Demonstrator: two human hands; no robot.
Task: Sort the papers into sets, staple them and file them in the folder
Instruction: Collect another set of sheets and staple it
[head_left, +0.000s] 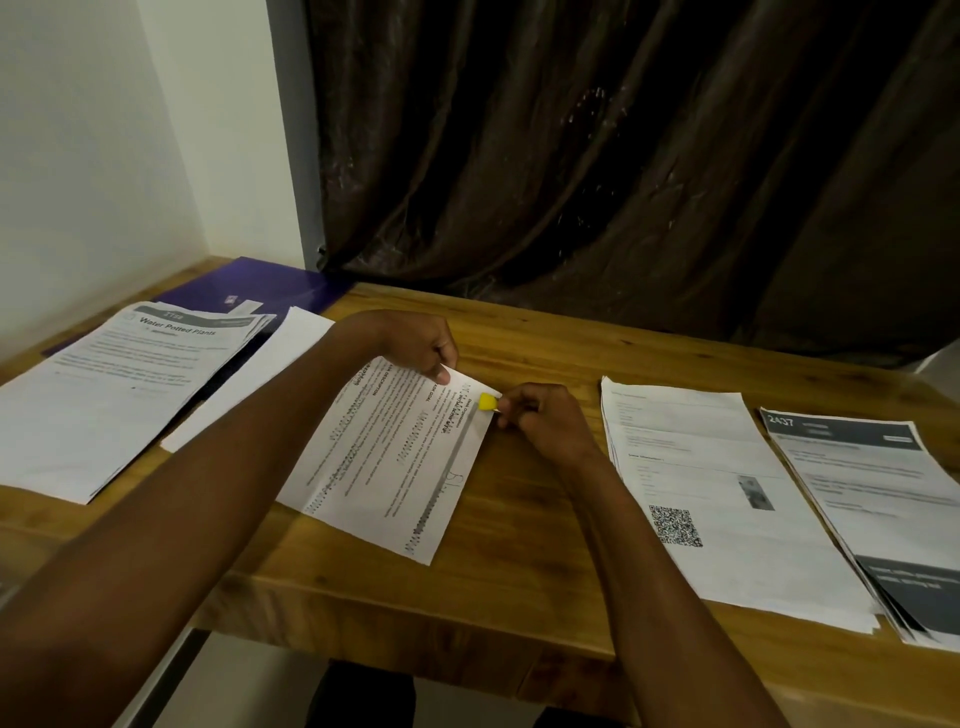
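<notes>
A set of printed papers (387, 457) is lying at the middle of the wooden surface (524, 561), turned at an angle so its text is running sideways to the viewer; its lines are black on white, with some handwriting near its right edge. A small yellow stapler (487, 401) is sitting at the set's far right corner.

The left hand (415, 345) is reaching across from the left, its fingers curled, with thumb and fingertips pinching the set's far edge just beside the corner. The right hand (545, 421) is closing around the yellow stapler, fingers curled tight on it, holding it against the corner of the set.

To the left, a stack headed "Water Potted Plants" (124, 384) is resting on the surface, with a plain white sheet (260, 374) lying just beside it and partly under the left forearm. Behind them a purple folder (260, 288) is lying flat at the back left corner, its near part covered by the stack; whether anything is inside it cannot be told.

To the right, a stack showing a QR code (727, 493) is lying well apart from the middle set, and a stack with a dark header reading "2437" (878, 499) is overlapping its right side. A dark curtain (623, 156) is hanging behind the surface.
</notes>
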